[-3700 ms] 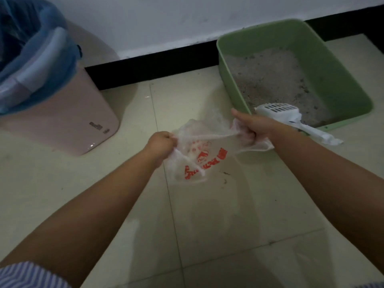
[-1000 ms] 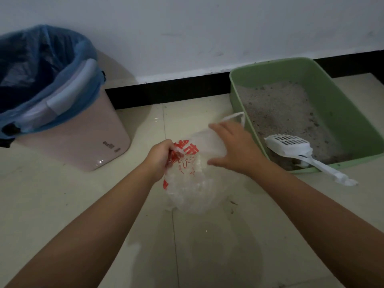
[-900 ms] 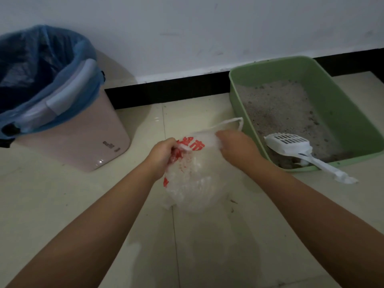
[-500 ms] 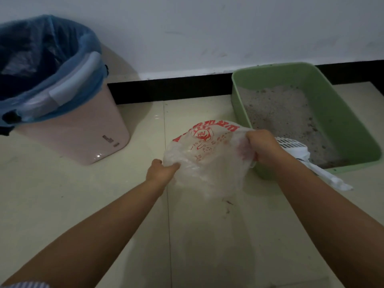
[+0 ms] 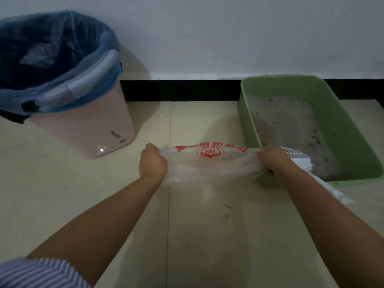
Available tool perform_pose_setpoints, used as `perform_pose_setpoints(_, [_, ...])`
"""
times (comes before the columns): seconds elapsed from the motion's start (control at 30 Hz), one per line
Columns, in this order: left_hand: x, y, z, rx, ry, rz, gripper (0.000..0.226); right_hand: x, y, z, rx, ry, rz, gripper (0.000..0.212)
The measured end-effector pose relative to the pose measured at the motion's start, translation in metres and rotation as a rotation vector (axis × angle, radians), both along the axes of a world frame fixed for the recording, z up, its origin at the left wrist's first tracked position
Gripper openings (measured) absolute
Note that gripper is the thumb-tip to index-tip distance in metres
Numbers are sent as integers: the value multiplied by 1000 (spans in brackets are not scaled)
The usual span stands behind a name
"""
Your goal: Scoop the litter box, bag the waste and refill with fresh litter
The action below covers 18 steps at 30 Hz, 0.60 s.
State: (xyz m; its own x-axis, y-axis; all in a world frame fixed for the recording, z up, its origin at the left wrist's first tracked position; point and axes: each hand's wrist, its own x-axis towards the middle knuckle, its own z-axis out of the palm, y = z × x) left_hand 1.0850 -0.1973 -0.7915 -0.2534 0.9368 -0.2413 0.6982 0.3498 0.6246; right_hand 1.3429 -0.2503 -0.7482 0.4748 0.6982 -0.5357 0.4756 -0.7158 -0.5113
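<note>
A thin clear plastic bag point(image 5: 209, 165) with red print is stretched wide above the floor. My left hand point(image 5: 152, 164) grips its left edge and my right hand point(image 5: 272, 160) grips its right edge. To the right stands the green litter box point(image 5: 353, 129) with grey litter point(image 5: 286, 123) inside. A white slotted scoop point(image 5: 299, 160) rests on the box's near rim, its handle sticking out over the floor behind my right forearm.
A pink waste bin point(image 5: 83, 125) lined with a blue bag point(image 5: 52, 50) stands at the left against the white wall. A black skirting strip point(image 5: 180, 90) runs along the wall. A few dark crumbs point(image 5: 228, 207) lie on the pale floor tiles.
The bag was crumpled between my hands. My hands have since moved apart and pulled it wide and flat, its red print facing up.
</note>
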Motion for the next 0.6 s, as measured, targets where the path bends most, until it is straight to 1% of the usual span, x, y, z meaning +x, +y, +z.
perform_pose_setpoints(0.03, [-4,1,0,23,56,-33,26,1,0,0,-18,-30,18,10])
perform_pose_setpoints(0.13, [-11,-1,-2,81,194,-172,31,-2,2,-4,-3,-65,35,22])
perform_pose_setpoints(0.23, [-10,-1,0,102,239,-249,35,-13,5,-7,106,-92,96,19])
perform_pose_setpoints(0.3, [-6,0,3,107,241,-244,34,-21,7,-8,197,-66,92,31])
perform_pose_setpoints(0.37, [-1,1,4,93,226,-239,33,-26,9,-9,297,-18,31,47])
perform_pose_setpoints(0.4, [2,2,3,66,225,-247,31,-28,9,-10,322,-72,39,56])
perform_pose_setpoints(0.43, [4,2,2,32,235,-271,31,-30,7,-12,317,-190,89,64])
perform_pose_setpoints(0.47, [4,1,0,-4,246,-302,31,-33,5,-13,317,-345,152,69])
perform_pose_setpoints(0.5, [7,2,-2,-32,257,-339,33,-35,2,-14,363,-523,219,69])
perform_pose_setpoints(0.53, [8,2,-2,-58,276,-370,36,-37,-1,-17,431,-679,316,65])
perform_pose_setpoints(0.57, [8,0,-3,-90,291,-381,40,-40,-4,-23,521,-772,409,58])
perform_pose_setpoints(0.6, [8,-1,-1,-119,292,-378,46,-43,-8,-27,609,-821,489,47])
